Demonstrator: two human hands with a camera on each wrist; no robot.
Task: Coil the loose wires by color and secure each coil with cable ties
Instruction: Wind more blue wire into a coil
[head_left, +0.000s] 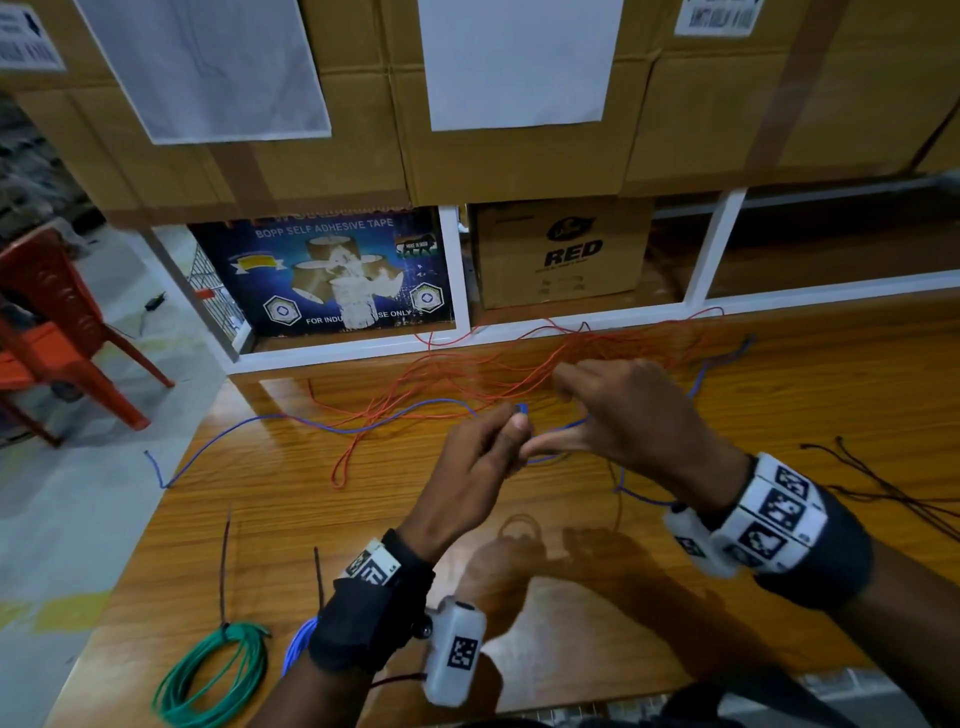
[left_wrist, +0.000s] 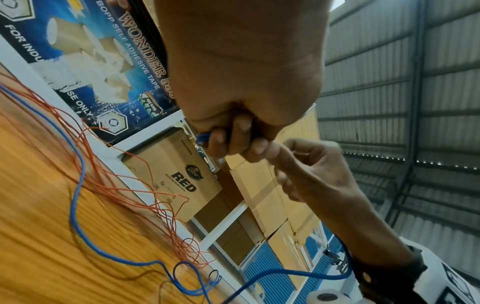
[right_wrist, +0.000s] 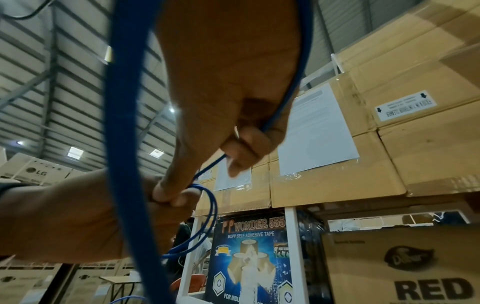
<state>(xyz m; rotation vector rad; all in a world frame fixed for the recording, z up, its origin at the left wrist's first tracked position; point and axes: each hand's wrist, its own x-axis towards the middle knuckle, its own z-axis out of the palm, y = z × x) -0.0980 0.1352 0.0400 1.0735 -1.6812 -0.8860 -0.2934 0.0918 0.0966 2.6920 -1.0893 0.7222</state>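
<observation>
Both hands hover above the wooden table (head_left: 779, 395). My left hand (head_left: 519, 423) pinches small loops of the blue wire (head_left: 523, 408) between thumb and fingers; in the left wrist view those fingers (left_wrist: 228, 137) curl round the loops. My right hand (head_left: 560, 413) holds the same blue wire (right_wrist: 275, 115) in its curled fingers (right_wrist: 241, 148), and one straight finger touches the left hand (right_wrist: 168, 197). The rest of the blue wire (left_wrist: 78, 185) trails left across the table. A tangle of red wires (head_left: 519, 364) lies behind the hands.
A tied green coil (head_left: 213, 670) lies at the near left, and a blue coil (head_left: 295, 644) shows partly behind my left wrist. Black cable ties (head_left: 883, 493) lie at the right. Cardboard boxes (head_left: 561, 254) and shelving stand behind the table. A red chair (head_left: 57, 332) stands at the left.
</observation>
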